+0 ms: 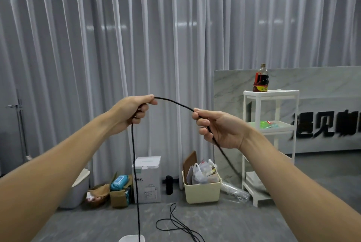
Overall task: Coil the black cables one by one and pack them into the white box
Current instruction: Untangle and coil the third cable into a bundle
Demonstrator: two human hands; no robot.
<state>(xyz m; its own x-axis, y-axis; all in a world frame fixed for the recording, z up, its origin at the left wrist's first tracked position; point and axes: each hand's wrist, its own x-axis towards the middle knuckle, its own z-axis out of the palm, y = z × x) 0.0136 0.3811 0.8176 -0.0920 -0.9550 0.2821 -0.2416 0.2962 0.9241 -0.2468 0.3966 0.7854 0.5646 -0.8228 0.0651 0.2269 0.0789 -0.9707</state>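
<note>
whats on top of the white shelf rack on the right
A dark sauce bottle stands on the top tier of the white rack. Nothing else shows there.

We see a thin black cable (173,101) stretched in a shallow arch at chest height, with one length hanging straight down from its left end to the bottom of the view and the other slanting down to the right. Its slack lies on the grey floor in loose loops, uncoiled. Only the rounded rim of the white box (131,238) shows at the bottom edge, just beside the hanging strand
</note>
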